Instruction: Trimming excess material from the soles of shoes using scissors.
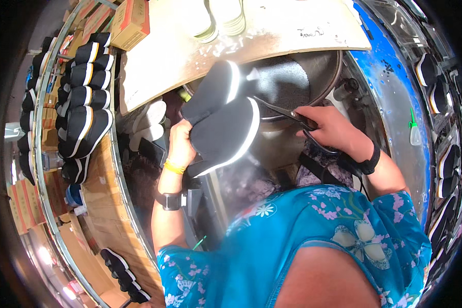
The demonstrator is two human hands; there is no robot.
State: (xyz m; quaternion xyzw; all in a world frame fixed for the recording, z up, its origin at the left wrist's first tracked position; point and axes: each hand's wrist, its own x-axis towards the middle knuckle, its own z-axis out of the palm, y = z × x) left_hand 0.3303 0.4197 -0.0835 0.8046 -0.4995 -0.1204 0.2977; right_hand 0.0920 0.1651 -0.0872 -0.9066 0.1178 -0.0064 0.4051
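Note:
My left hand [181, 146] is closed round a pair of black shoes [223, 131] with white sole edges, gripping them at their left ends. One shoe lies partly over the other, above the front of the board. In my right hand [339, 131] is a pair of dark scissors [280, 109], fingers wrapped round the handles. The blades point left, and their tips are close to the white edge of the nearer shoe; whether they touch it I cannot tell. A small whitish piece [253, 75] shows beside the farther shoe.
A pale board [164, 61] ahead bears white scraps [225, 47] and stacked insoles [233, 23]. Under its front edge sits a dark round tub [323, 77]. Racked black shoes [84, 123] and a cardboard box [130, 23] are left; a blue surface [382, 77] with a green-tipped bottle [415, 134] is right.

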